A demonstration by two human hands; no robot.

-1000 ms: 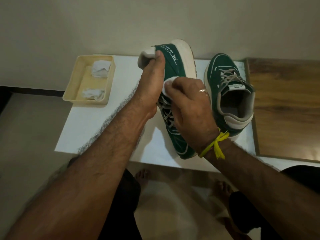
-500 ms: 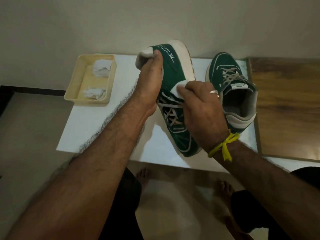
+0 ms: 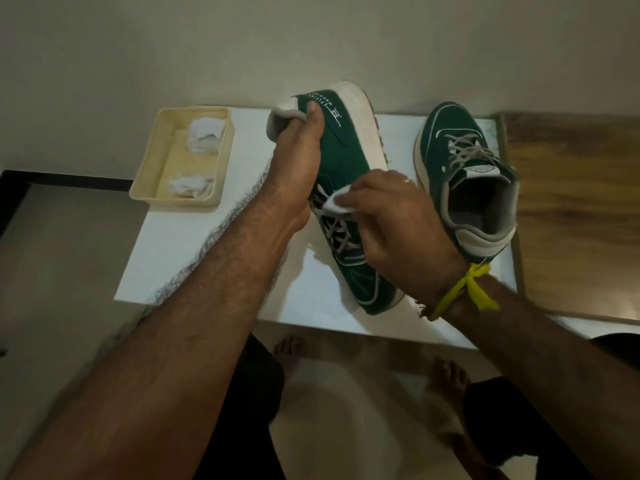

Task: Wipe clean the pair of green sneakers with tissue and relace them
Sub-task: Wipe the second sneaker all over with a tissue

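At the centre of the frame the left hand grips the grey padded collar of a green suede sneaker with a thick white sole, tilted on its side with the toe resting on the white glossy tabletop, while the right hand pinches a folded white tissue against the grey laces. The tissue could snag or shred on the laces, and the propped toe could skid on the slick top if the collar grip slackens. The second green sneaker stands upright at right, still laced, so unlacing and relacing look undone; crumpled tissues lie in the cream plastic tray at upper left.
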